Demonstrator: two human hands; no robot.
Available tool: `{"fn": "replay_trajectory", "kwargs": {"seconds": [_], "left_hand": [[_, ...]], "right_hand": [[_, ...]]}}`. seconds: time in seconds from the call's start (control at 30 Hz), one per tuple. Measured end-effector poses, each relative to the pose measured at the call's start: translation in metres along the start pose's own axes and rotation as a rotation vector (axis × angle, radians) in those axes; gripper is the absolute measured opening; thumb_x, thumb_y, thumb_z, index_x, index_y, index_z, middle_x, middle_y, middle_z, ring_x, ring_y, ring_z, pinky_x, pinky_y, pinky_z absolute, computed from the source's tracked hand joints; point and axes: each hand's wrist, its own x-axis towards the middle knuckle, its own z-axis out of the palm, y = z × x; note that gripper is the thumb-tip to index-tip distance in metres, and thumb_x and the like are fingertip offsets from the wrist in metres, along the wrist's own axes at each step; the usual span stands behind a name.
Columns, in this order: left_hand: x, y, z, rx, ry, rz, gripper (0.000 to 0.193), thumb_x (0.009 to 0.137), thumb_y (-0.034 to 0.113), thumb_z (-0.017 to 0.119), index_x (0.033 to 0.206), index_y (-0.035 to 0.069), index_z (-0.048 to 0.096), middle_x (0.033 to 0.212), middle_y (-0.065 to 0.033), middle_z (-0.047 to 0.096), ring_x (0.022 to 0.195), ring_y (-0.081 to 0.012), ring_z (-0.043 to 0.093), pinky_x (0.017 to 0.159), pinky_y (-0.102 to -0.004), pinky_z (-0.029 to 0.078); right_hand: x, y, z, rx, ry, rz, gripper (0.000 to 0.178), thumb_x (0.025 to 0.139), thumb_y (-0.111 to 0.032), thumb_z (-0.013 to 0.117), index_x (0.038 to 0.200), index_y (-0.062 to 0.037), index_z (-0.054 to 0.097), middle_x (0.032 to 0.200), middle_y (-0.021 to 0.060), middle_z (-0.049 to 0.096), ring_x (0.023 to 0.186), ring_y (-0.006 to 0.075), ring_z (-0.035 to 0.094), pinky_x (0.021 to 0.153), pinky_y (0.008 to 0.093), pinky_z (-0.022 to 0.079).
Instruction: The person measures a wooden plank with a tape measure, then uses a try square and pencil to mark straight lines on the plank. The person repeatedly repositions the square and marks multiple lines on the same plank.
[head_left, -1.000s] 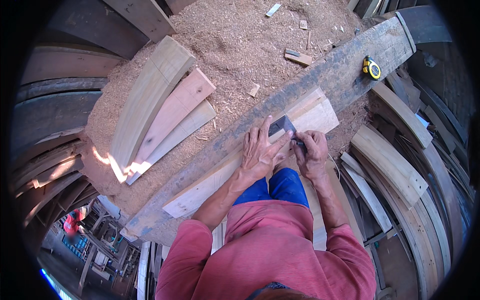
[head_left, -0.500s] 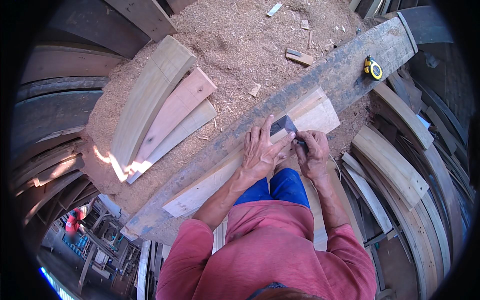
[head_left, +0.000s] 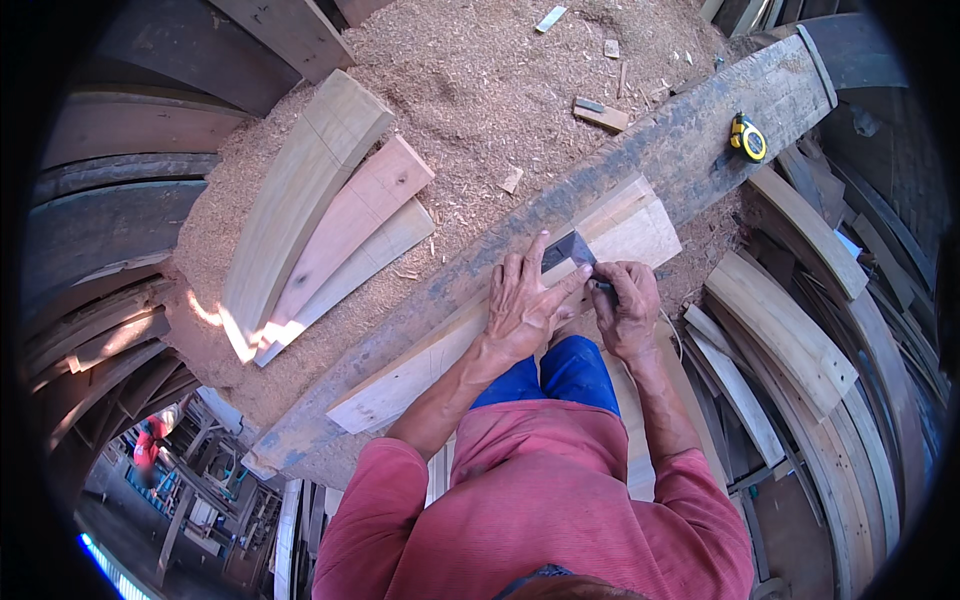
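A pale plank (head_left: 405, 385) lies lengthwise on a thick weathered beam (head_left: 700, 150) in front of me. My left hand (head_left: 522, 305) presses a dark flat square (head_left: 567, 248) with a pale edge strip against the plank, thumb and fingers spread across it. Close beside it, my right hand (head_left: 630, 305) pinches a small dark object (head_left: 604, 286) at the square's right corner; its tip is hidden by the fingers, so I cannot tell its kind. The plank's right end (head_left: 640, 235) sticks out beyond the square.
A yellow-and-black tape measure (head_left: 747, 138) lies on the beam's far right. Three cut boards (head_left: 300, 200) rest on sawdust (head_left: 470, 100) to the left. A small wood block (head_left: 601, 114) lies beyond the beam. Curved timbers (head_left: 785, 330) are stacked at right. A person in red (head_left: 150, 440) is far off, lower left.
Both hands keep their place on the square and the plank, with hardly any motion. The whole view has shifted very slightly.
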Motion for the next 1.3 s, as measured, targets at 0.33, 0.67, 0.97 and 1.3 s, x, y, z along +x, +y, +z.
{"fn": "replay_trajectory", "kwargs": {"seconds": [0.33, 0.67, 0.97, 1.3], "left_hand": [[0.000, 0.002, -0.001, 0.005, -0.008, -0.010, 0.096, 0.073, 0.026, 0.103, 0.158, 0.049, 0.066, 0.174, -0.0263, 0.040, 0.133, -0.0464, 0.054, 0.105, -0.0572, 0.051], [0.000, 0.004, -0.004, 0.026, -0.022, -0.017, 0.085, 0.081, 0.027, 0.098, 0.158, 0.047, 0.068, 0.172, -0.0261, 0.041, 0.131, -0.0451, 0.054, 0.105, -0.0569, 0.050], [0.001, 0.006, -0.004, 0.059, -0.025, -0.007, 0.082, 0.083, 0.029, 0.097, 0.158, 0.046, 0.068, 0.171, -0.0266, 0.041, 0.131, -0.0450, 0.053, 0.105, -0.0560, 0.050], [0.000, 0.006, -0.002, 0.095, -0.005, 0.007, 0.082, 0.083, 0.029, 0.097, 0.158, 0.046, 0.068, 0.170, -0.0270, 0.042, 0.130, -0.0446, 0.054, 0.104, -0.0556, 0.051]], "right_hand": [[0.000, 0.001, -0.001, 0.003, -0.018, 0.006, 0.033, 0.086, -0.003, 0.083, 0.119, -0.0067, 0.077, 0.101, 0.0136, 0.072, 0.097, 0.0360, 0.069, 0.086, 0.0479, 0.055], [-0.002, -0.003, -0.041, -0.067, 0.095, 0.085, 0.028, 0.109, -0.020, 0.074, 0.130, -0.0028, 0.082, 0.098, 0.0107, 0.071, 0.092, 0.0251, 0.067, 0.083, 0.0396, 0.053], [0.004, -0.011, -0.043, 0.262, 0.033, 0.102, 0.024, 0.110, -0.014, 0.073, 0.129, 0.0002, 0.080, 0.104, 0.0133, 0.081, 0.093, 0.0248, 0.072, 0.087, 0.0387, 0.057], [0.003, -0.010, -0.066, 0.230, -0.071, 0.137, 0.023, 0.111, -0.012, 0.066, 0.122, 0.0027, 0.079, 0.101, 0.0137, 0.079, 0.092, 0.0264, 0.073, 0.086, 0.0387, 0.057]]}}
